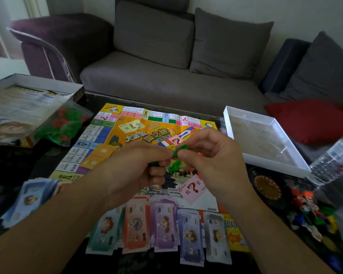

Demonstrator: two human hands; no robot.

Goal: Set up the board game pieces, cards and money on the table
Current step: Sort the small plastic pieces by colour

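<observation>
A colourful paper game board [127, 131] lies flat on the dark table. Both hands hover over its middle. My left hand [135, 171] is curled and pinches small green plastic pieces [179, 150] together with my right hand [212, 155], fingertips meeting. More green pieces [174, 167] lie on the board just below. Stacks of paper money [164, 226] in green, orange, purple and grey line the near board edge. A blue money stack [32, 196] sits at the left. Yellow cards [99, 157] and a pink question-mark card [192, 188] rest on the board.
An open game box [34, 84] with a bag of red and green pieces [63, 125] stands at the left. A white box lid [265, 161] lies at the right, beside a plastic bottle [333, 161], a round spinner [265, 186] and loose coloured tokens [313, 212]. A grey sofa is behind.
</observation>
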